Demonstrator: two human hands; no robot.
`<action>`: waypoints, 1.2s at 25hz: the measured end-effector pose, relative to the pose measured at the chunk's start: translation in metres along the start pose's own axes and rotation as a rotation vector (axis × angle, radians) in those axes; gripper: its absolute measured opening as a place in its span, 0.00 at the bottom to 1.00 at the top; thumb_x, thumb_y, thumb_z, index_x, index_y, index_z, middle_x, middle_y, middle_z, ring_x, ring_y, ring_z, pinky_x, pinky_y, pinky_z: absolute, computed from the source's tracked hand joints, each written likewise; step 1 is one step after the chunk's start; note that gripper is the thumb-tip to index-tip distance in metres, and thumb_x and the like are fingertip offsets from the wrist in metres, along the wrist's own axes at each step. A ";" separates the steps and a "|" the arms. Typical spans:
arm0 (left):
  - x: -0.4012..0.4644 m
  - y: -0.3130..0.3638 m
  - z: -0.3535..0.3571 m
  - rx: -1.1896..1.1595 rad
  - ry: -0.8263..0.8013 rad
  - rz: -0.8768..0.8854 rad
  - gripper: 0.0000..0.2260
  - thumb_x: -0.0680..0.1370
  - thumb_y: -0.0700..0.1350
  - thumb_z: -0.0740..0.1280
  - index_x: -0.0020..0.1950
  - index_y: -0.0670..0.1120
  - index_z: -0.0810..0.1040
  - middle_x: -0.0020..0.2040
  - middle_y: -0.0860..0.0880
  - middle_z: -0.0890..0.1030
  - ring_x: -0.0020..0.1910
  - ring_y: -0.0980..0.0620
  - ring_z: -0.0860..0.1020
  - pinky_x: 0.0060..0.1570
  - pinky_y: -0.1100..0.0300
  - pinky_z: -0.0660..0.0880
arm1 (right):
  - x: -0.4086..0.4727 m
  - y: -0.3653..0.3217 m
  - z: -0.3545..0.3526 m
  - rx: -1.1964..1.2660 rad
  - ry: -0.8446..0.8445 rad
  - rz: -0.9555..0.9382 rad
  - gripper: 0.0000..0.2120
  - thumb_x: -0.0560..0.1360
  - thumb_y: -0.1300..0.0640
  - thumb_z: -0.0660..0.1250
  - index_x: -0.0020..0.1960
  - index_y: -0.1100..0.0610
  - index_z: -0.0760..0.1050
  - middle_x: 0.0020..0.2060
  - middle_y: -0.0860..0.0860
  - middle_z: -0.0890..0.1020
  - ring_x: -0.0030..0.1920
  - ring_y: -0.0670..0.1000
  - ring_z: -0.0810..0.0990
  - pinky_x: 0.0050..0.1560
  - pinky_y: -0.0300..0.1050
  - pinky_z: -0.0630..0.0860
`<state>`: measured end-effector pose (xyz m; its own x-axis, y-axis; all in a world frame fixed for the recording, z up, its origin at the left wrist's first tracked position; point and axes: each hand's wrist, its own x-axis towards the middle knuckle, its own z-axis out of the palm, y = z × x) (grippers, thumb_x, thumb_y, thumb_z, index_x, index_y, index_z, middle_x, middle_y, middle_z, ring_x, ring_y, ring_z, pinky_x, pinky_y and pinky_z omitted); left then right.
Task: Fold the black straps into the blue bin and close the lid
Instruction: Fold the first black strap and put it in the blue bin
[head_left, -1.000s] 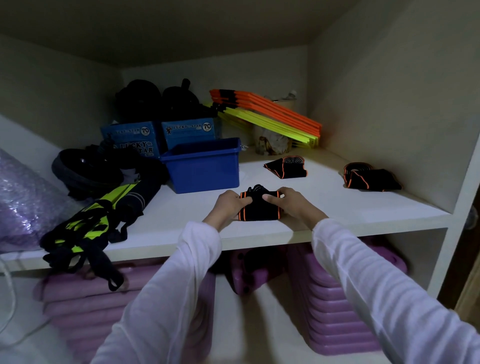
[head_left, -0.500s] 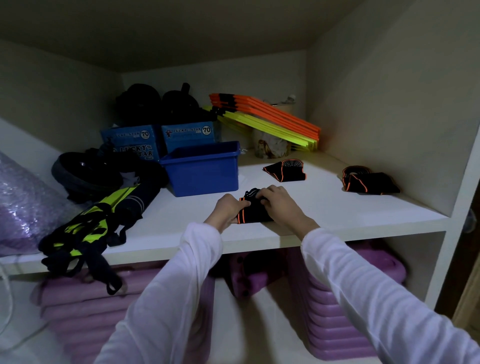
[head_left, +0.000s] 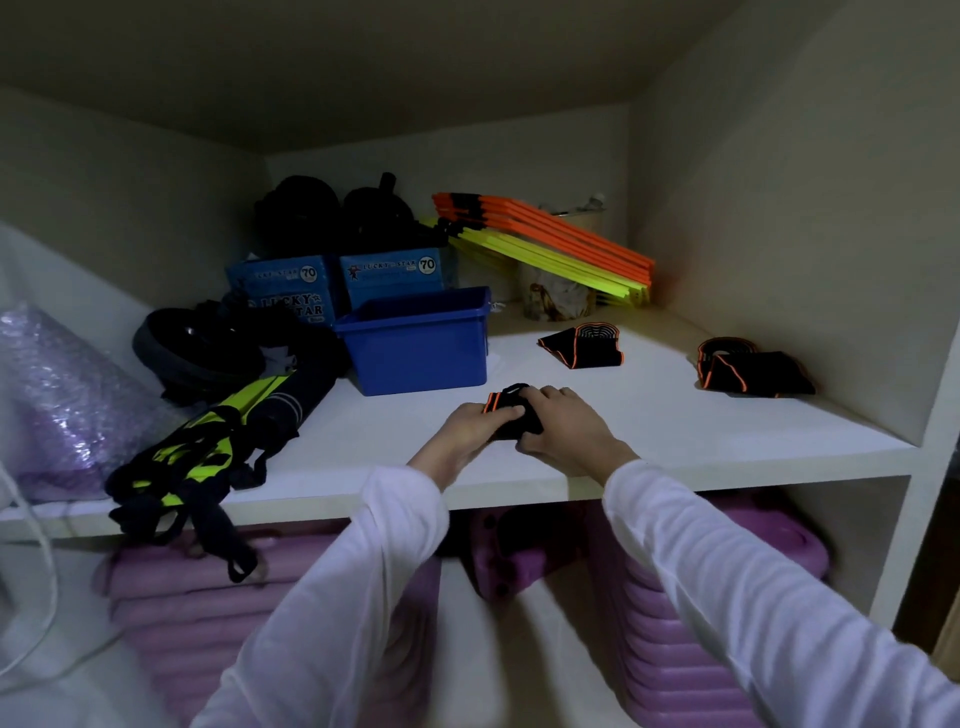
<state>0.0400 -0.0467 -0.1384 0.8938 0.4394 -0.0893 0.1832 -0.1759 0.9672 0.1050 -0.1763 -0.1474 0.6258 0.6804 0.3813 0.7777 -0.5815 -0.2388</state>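
A black strap with orange edging lies folded small near the front of the white shelf. My left hand grips its left side and my right hand covers its right side, so most of it is hidden. The open blue bin stands just behind my hands; no lid is visible. Two more black straps with orange trim lie flat on the shelf: one to the right of the bin, another near the right wall.
Blue Lucky Star boxes and dark gear sit behind the bin. Orange and yellow slats lean at the back. A black and neon-yellow harness hangs over the left front edge. Purple stacked mats fill the space below.
The strap has been folded narrower: my right hand has come left over it toward my left hand, and the bundle is now more compact.
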 end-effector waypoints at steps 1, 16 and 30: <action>-0.002 -0.001 0.001 -0.081 -0.022 0.001 0.20 0.72 0.42 0.71 0.62 0.35 0.74 0.57 0.39 0.80 0.53 0.45 0.79 0.57 0.58 0.76 | 0.001 0.001 -0.001 0.028 -0.001 0.010 0.30 0.69 0.50 0.68 0.69 0.55 0.66 0.57 0.56 0.77 0.57 0.57 0.73 0.54 0.47 0.71; 0.000 0.002 -0.016 -0.084 -0.052 0.244 0.22 0.68 0.25 0.67 0.59 0.42 0.75 0.50 0.42 0.79 0.53 0.40 0.78 0.55 0.45 0.77 | 0.030 0.007 -0.030 0.705 -0.069 0.058 0.13 0.69 0.62 0.71 0.53 0.59 0.79 0.46 0.56 0.81 0.49 0.54 0.79 0.51 0.48 0.76; 0.095 0.109 -0.155 -0.059 0.150 0.410 0.01 0.75 0.43 0.68 0.44 0.47 0.78 0.42 0.48 0.81 0.43 0.52 0.80 0.46 0.63 0.78 | 0.207 -0.064 -0.067 1.338 -0.094 0.154 0.05 0.74 0.58 0.67 0.50 0.56 0.75 0.39 0.51 0.77 0.40 0.48 0.77 0.35 0.37 0.78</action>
<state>0.0819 0.1122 -0.0044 0.8175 0.4677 0.3362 -0.2021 -0.3137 0.9278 0.1804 -0.0282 0.0068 0.6712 0.7071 0.2227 0.1263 0.1869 -0.9742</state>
